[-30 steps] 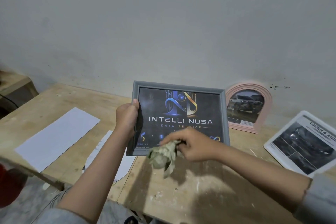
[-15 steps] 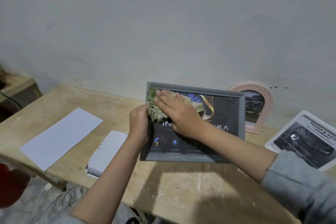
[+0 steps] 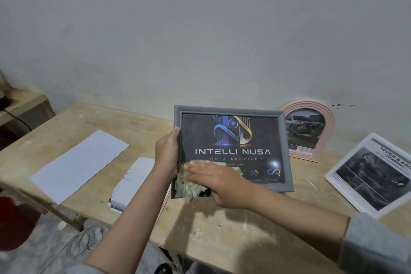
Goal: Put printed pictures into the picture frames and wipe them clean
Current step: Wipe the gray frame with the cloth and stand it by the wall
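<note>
The grey picture frame [image 3: 231, 151] is up off the table [image 3: 222, 229], tilted back toward the wall, its dark "INTELLI NUSA" print facing the camera. The left hand [image 3: 166, 155] grips the frame's left edge, thumb curled over the front border and fingers hidden behind. The right hand [image 3: 213, 182] lies across the lower left part of the glass, fingers fairly straight and pointing left, pressing a crumpled pale green cloth [image 3: 189, 187] flat against it; the cloth spills out under the palm and over the frame's bottom edge. Far right, a pink arched frame [image 3: 309, 129] with a car picture stands leaning on the wall, just beside the grey one. Further right, a white frame [image 3: 373, 176] holding a dark car print lies flat on the table. On the left, a long white sheet [image 3: 80, 164] lies on the table, and near the left forearm sits another white paper piece [image 3: 131, 182].
</note>
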